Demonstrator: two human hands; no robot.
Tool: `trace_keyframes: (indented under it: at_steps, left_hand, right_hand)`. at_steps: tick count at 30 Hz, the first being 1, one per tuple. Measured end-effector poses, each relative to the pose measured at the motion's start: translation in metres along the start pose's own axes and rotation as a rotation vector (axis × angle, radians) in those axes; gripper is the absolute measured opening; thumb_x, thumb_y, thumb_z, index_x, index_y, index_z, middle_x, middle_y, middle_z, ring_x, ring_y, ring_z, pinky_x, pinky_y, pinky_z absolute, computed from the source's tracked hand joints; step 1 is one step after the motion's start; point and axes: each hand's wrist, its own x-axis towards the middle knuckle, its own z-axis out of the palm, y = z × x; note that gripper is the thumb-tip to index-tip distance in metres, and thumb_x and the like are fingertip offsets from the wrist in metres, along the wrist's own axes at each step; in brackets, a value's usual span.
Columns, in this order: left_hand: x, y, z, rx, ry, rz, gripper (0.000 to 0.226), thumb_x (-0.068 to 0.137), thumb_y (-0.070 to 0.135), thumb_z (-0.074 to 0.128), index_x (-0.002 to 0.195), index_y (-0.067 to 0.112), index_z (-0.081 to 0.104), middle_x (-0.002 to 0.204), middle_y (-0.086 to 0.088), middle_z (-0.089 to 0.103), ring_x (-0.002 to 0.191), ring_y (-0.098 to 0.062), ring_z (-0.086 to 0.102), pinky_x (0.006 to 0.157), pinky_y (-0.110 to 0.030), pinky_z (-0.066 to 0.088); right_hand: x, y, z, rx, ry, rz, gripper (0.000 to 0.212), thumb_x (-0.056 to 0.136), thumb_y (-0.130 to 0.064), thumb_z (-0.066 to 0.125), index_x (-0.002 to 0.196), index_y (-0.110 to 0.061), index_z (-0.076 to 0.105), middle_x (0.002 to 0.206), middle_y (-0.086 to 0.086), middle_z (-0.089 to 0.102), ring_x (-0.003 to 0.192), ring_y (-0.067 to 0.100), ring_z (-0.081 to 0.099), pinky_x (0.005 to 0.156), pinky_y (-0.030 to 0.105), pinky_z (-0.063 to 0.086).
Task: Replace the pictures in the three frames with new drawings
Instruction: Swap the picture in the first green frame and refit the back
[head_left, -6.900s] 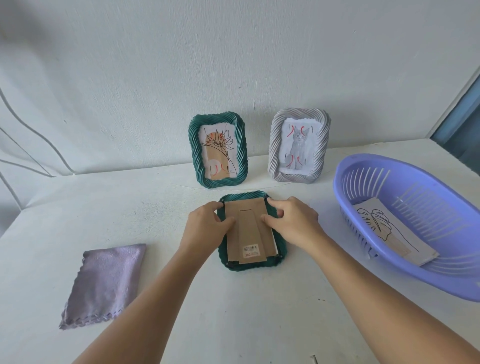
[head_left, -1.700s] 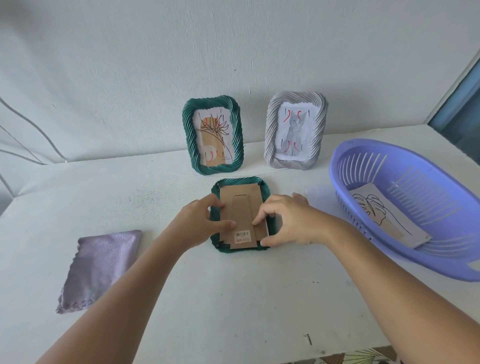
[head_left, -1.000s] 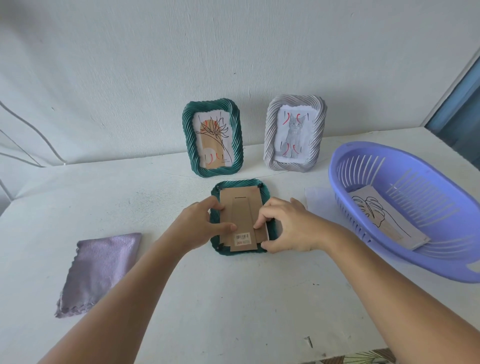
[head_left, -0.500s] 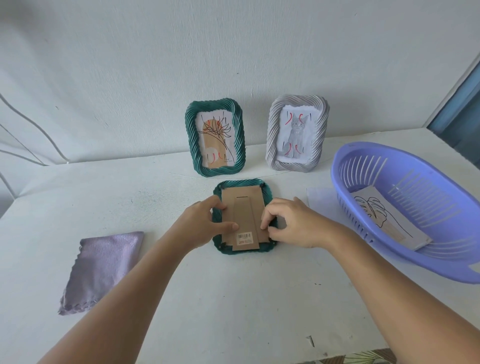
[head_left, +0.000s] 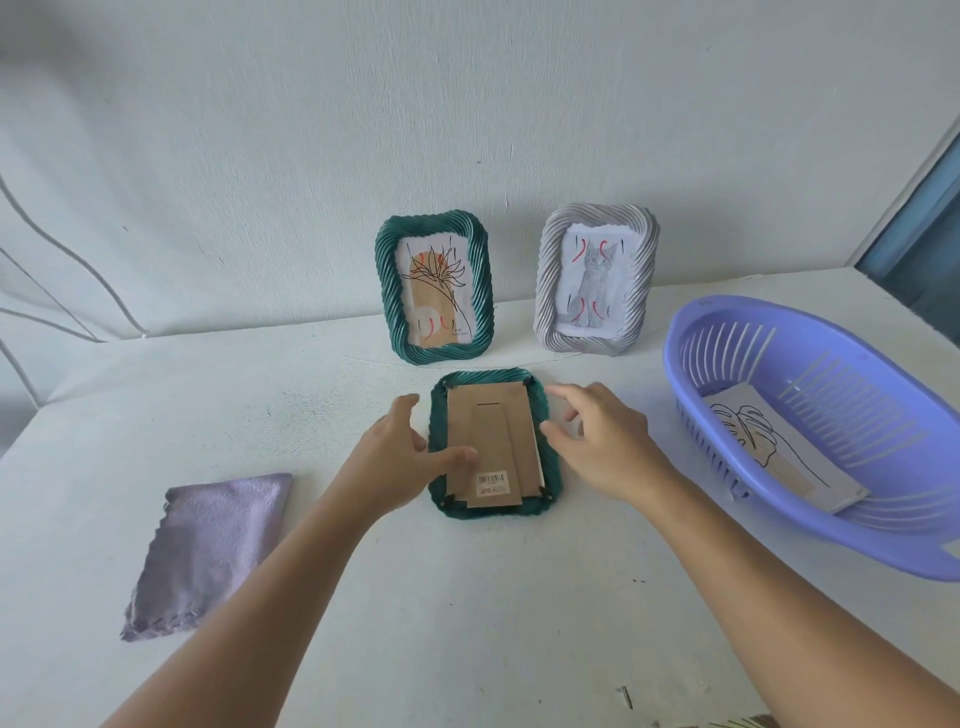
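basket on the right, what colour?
The basket is lavender-blue plastic with slotted walls; the head view, the only one, shows it clearly.

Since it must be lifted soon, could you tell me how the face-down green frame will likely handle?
The face-down green frame probably lifts stiff, keeping its moulded shape. Its ridged rim should grip well. The cardboard back, which neither hand grips, may shift if its corner clips are loose.

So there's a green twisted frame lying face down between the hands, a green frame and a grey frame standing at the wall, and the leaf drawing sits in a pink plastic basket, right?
Not quite: the head view shows the leaf drawing lying in a lilac-blue slotted plastic basket, not a pink one. The rest holds.
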Motion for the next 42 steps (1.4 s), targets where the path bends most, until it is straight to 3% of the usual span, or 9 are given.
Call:
trace_keyframes:
  at_steps: [6, 12, 19, 25, 27, 30, 35, 38, 42]
  left_hand:
    - [0.001, 0.004, 0.003, 0.095, -0.091, -0.031, 0.099, 0.06, 0.091, 0.059, 0.14, 0.033, 0.05, 0.114, 0.001, 0.064, 0.097, -0.017, 0.065, 0.084, -0.041, 0.06]
    - [-0.004, 0.005, 0.008, -0.154, -0.013, -0.062, 0.08, 0.075, 0.057, 0.082, 0.141, 0.034, 0.043, 0.105, 0.004, 0.065, 0.092, -0.013, 0.067, 0.079, -0.037, 0.06]
    - [-0.01, 0.011, 0.01, -0.463, 0.017, 0.051, 0.079, 0.083, 0.028, 0.084, 0.145, 0.046, 0.04, 0.108, -0.001, 0.07, 0.09, -0.014, 0.074, 0.073, -0.036, 0.064]
    - [-0.014, 0.014, 0.002, -0.573, 0.047, 0.15, 0.086, 0.089, 0.018, 0.078, 0.152, 0.053, 0.03, 0.115, -0.003, 0.07, 0.093, -0.015, 0.074, 0.071, -0.03, 0.063]
    - [-0.013, 0.015, -0.002, -0.551, 0.075, 0.166, 0.088, 0.09, 0.02, 0.077, 0.152, 0.056, 0.026, 0.116, -0.001, 0.07, 0.093, -0.013, 0.074, 0.071, -0.029, 0.063]
    - [-0.011, 0.016, -0.01, -0.455, 0.103, 0.155, 0.089, 0.089, 0.027, 0.077, 0.155, 0.053, 0.022, 0.119, 0.001, 0.065, 0.089, -0.012, 0.072, 0.067, -0.025, 0.061]
    - [-0.017, 0.024, -0.024, -0.207, 0.277, 0.137, 0.092, 0.087, 0.051, 0.071, 0.159, 0.041, 0.014, 0.131, 0.007, 0.044, 0.104, -0.009, 0.052, 0.09, -0.028, 0.048]
    - [-0.028, 0.047, -0.033, -0.23, 0.343, 0.202, 0.081, 0.089, 0.064, 0.061, 0.157, 0.041, 0.025, 0.13, 0.014, 0.052, 0.098, -0.003, 0.058, 0.087, -0.025, 0.045]
    - [-0.037, 0.069, -0.039, -0.339, 0.334, 0.206, 0.081, 0.088, 0.077, 0.048, 0.157, 0.04, 0.027, 0.127, 0.018, 0.061, 0.103, -0.004, 0.065, 0.094, -0.031, 0.048]
  right_hand:
    - [0.003, -0.005, 0.013, -0.126, -0.154, 0.085, 0.054, 0.1, -0.05, 0.045, 0.151, -0.035, 0.035, 0.113, -0.005, 0.048, 0.118, 0.018, 0.048, 0.101, 0.042, 0.028]
    - [0.001, -0.014, 0.01, -0.062, -0.153, 0.159, 0.043, 0.099, -0.036, 0.048, 0.14, -0.024, 0.046, 0.121, -0.003, 0.05, 0.122, 0.023, 0.048, 0.091, 0.037, 0.024]
    - [0.003, -0.014, 0.01, 0.226, -0.117, 0.223, 0.063, 0.097, -0.031, 0.056, 0.154, -0.041, 0.03, 0.118, -0.013, 0.054, 0.112, 0.013, 0.055, 0.111, 0.04, 0.034]
    - [0.0, -0.025, 0.005, 0.612, -0.049, 0.158, 0.07, 0.101, -0.019, 0.057, 0.153, -0.052, 0.025, 0.123, -0.006, 0.054, 0.1, 0.001, 0.057, 0.084, 0.016, 0.04]
    - [0.0, -0.03, 0.006, 0.69, -0.065, 0.113, 0.076, 0.101, -0.019, 0.058, 0.148, -0.065, 0.021, 0.133, -0.006, 0.054, 0.106, 0.006, 0.061, 0.094, 0.022, 0.041]
    - [-0.001, -0.036, 0.006, 0.763, -0.025, 0.047, 0.081, 0.099, -0.016, 0.061, 0.138, -0.077, 0.024, 0.104, 0.001, 0.059, 0.078, 0.007, 0.054, 0.081, 0.022, 0.041]
    - [0.001, -0.051, 0.001, 0.768, 0.1, -0.085, 0.076, 0.098, -0.011, 0.063, 0.148, -0.059, 0.033, 0.107, 0.001, 0.065, 0.083, 0.008, 0.057, 0.079, 0.018, 0.046]
    - [-0.002, -0.07, -0.005, 0.68, 0.168, -0.145, 0.081, 0.096, -0.012, 0.066, 0.158, -0.043, 0.022, 0.105, -0.011, 0.071, 0.076, 0.004, 0.067, 0.066, 0.02, 0.053]
    - [-0.007, -0.096, -0.007, 0.445, 0.18, -0.306, 0.096, 0.097, -0.021, 0.068, 0.161, -0.041, -0.001, 0.114, -0.021, 0.069, 0.087, 0.004, 0.07, 0.075, 0.018, 0.056]
